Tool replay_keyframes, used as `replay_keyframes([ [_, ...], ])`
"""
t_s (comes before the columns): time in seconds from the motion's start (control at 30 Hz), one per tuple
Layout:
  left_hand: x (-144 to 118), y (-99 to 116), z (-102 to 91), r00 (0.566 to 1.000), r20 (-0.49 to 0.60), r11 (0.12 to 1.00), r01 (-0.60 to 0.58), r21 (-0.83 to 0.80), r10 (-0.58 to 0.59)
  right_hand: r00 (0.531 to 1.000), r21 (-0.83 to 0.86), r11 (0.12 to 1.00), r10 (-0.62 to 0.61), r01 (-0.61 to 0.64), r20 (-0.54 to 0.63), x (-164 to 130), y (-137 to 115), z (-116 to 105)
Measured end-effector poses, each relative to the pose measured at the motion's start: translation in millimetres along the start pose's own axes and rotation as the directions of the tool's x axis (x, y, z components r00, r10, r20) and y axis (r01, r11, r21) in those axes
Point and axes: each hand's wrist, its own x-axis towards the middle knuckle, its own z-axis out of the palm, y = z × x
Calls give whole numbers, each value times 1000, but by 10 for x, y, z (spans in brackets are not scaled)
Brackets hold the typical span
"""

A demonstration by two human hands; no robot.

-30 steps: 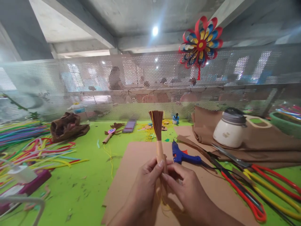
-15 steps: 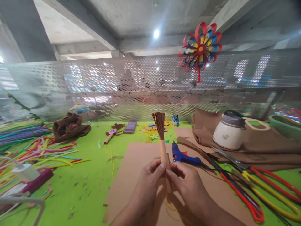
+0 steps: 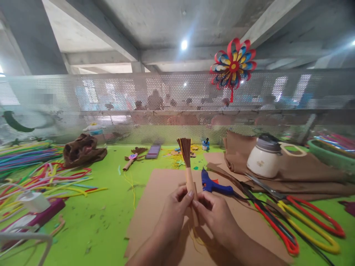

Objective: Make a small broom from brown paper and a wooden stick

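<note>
Both my hands hold a small craft broom (image 3: 187, 166) upright over a brown sheet (image 3: 155, 207). It has a tan rolled handle and a dark brown fringed top. My left hand (image 3: 175, 208) pinches the handle from the left. My right hand (image 3: 215, 214) pinches it from the right, fingertips touching the handle low down. Thin yellow strands hang below my fingers. A blue glue gun (image 3: 213, 184) lies just right of the broom on the sheet.
On the green table (image 3: 105, 218) lie coloured strips (image 3: 41, 173) at left, a brown cloth heap (image 3: 81, 149), a white jar (image 3: 263, 157) on brown fabric, and scissors with red and yellow loops (image 3: 302, 214) at right. A perforated screen (image 3: 166, 107) bears a paper pinwheel (image 3: 233, 66).
The view has tilted slightly, so the table and broom sit a little lower and left. My hands keep the same pinch on the handle, shifted slightly up it.
</note>
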Motion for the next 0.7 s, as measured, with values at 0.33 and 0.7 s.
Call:
replay_keyframes([
  [0.33, 95, 64, -30, 992, -41, 971, 110, -211, -122, 980, -769, 613, -180, 181, 87, 381, -148, -550],
  [0.7, 267, 353, -235, 995, 25, 992, 102, -76, -101, 971, -899, 368, -107, 236, 212, 517, 307, -808],
])
